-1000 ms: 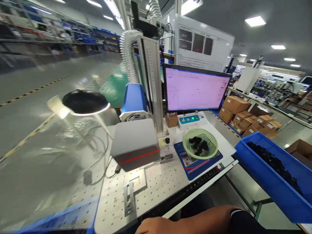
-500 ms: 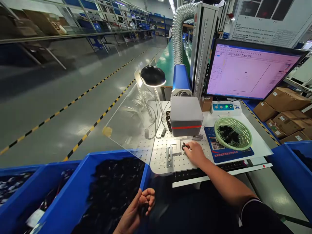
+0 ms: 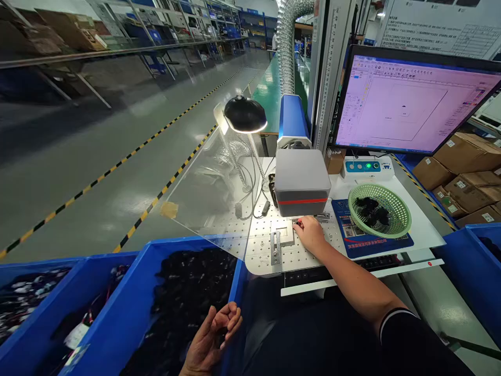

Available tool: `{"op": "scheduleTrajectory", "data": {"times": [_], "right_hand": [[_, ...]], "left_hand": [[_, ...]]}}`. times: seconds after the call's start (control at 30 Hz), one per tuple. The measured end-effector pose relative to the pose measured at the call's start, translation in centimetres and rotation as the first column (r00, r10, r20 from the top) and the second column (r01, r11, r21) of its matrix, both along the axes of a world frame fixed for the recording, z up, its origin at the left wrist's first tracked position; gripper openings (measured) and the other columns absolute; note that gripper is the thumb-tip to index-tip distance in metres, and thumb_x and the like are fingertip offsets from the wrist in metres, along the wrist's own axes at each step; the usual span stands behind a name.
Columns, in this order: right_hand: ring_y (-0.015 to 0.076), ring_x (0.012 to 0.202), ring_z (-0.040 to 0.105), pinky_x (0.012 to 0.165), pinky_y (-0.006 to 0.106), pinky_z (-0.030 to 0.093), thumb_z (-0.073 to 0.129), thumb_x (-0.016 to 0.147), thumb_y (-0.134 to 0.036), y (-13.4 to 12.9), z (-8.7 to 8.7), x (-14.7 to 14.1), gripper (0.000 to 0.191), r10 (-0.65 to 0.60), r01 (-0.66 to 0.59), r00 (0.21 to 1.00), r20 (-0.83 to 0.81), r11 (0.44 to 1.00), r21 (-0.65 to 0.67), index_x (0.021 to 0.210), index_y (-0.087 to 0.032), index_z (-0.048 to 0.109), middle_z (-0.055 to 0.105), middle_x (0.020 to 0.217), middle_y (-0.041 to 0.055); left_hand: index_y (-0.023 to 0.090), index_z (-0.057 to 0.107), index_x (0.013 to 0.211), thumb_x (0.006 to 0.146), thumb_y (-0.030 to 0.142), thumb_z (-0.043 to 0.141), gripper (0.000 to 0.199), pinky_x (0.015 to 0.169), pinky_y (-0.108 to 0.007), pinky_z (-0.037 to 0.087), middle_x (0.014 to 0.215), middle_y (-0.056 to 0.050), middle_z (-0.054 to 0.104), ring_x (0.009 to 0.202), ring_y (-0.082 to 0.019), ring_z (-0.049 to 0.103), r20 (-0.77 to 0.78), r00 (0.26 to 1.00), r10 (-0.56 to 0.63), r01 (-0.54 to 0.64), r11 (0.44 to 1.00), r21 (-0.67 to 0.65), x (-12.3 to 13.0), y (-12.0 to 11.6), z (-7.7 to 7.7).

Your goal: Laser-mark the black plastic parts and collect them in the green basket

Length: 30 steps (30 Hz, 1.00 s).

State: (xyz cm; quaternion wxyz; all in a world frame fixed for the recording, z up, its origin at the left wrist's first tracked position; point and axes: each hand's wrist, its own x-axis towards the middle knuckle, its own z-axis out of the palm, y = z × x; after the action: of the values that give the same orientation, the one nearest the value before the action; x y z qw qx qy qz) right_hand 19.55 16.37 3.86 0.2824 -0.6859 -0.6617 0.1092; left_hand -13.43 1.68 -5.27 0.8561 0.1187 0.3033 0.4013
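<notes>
My right hand (image 3: 311, 235) is on the perforated white work plate (image 3: 258, 263), its fingers pinched at the right side of a small square frame (image 3: 288, 233), beneath the grey machine head (image 3: 302, 180). A small dark piece with a touch of red shows at its fingertips. My left hand (image 3: 213, 334) hovers palm up over the blue bin (image 3: 135, 292) of black parts (image 3: 191, 282). Its fingers are curled, and a small dark thing lies partly hidden in them. More black parts (image 3: 371, 211) sit in a green basket (image 3: 407, 216).
A metal bracket (image 3: 275, 248) is fixed left of the right hand. Behind stand a lit lamp (image 3: 245, 114) and a clear sheet (image 3: 207, 203) with tape. On the right are a monitor (image 3: 415, 104), a button box (image 3: 368, 167) and cartons (image 3: 465, 156).
The view has shifted slightly. The dark piece at my right fingertips is now more covered and sits nearer the machine head. My left hand's fingers have loosened and turned upward.
</notes>
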Motion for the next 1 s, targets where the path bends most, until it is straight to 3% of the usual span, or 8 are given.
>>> {"op": "scheduleTrajectory", "data": {"times": [0.27, 0.47, 0.63, 1.0], "right_hand": [[0.0218, 0.09, 0.058, 0.081, 0.032, 0.044, 0.066, 0.084, -0.023, -0.9, -0.5, 0.5, 0.018, -0.009, 0.009, 0.998, -0.063, 1.0, 0.003, 0.101, -0.018, 0.067, 0.065, 0.09, 0.0055], [0.02, 0.083, 0.056, 0.074, 0.03, 0.042, 0.065, 0.085, -0.024, -0.7, -0.4, 0.1, 0.005, -0.035, 0.035, 0.999, -0.033, 0.999, -0.018, 0.086, -0.02, 0.066, 0.063, 0.083, 0.0035], [0.019, 0.08, 0.054, 0.072, 0.029, 0.039, 0.064, 0.086, -0.024, -0.7, -0.7, -0.2, 0.01, -0.06, 0.06, 0.998, 0.006, 0.998, 0.009, 0.077, -0.02, 0.062, 0.061, 0.081, 0.0027], [0.0202, 0.084, 0.056, 0.074, 0.03, 0.042, 0.063, 0.087, -0.026, -0.8, -0.6, -0.1, 0.007, -0.05, 0.049, 0.999, -0.022, 0.998, -0.026, 0.086, -0.02, 0.065, 0.062, 0.084, 0.0037]], "left_hand": [[0.015, 0.064, 0.101, 0.089, 0.054, 0.055, 0.042, 0.04, -0.017, 0.036, 0.069, -0.002, 0.048, 0.055, -0.01, 0.042, 0.058, 0.998, 0.019, -0.02, 1.0, 0.013, -0.2, -0.2, -0.6], [0.015, 0.064, 0.103, 0.089, 0.053, 0.056, 0.041, 0.039, -0.016, 0.036, 0.07, -0.003, 0.049, 0.055, -0.01, 0.042, 0.06, 0.998, 0.002, -0.003, 1.0, 0.018, -0.1, -0.2, -0.1], [0.017, 0.064, 0.104, 0.088, 0.054, 0.056, 0.042, 0.04, -0.016, 0.037, 0.07, -0.003, 0.05, 0.055, -0.01, 0.042, 0.026, 1.0, -0.004, 0.004, 1.0, 0.023, 0.0, -0.2, 0.2], [0.017, 0.064, 0.105, 0.088, 0.055, 0.056, 0.043, 0.042, -0.017, 0.037, 0.069, -0.003, 0.05, 0.055, -0.01, 0.042, -0.01, 1.0, 0.023, -0.023, 1.0, -0.011, 0.4, -0.1, 0.9]]}}
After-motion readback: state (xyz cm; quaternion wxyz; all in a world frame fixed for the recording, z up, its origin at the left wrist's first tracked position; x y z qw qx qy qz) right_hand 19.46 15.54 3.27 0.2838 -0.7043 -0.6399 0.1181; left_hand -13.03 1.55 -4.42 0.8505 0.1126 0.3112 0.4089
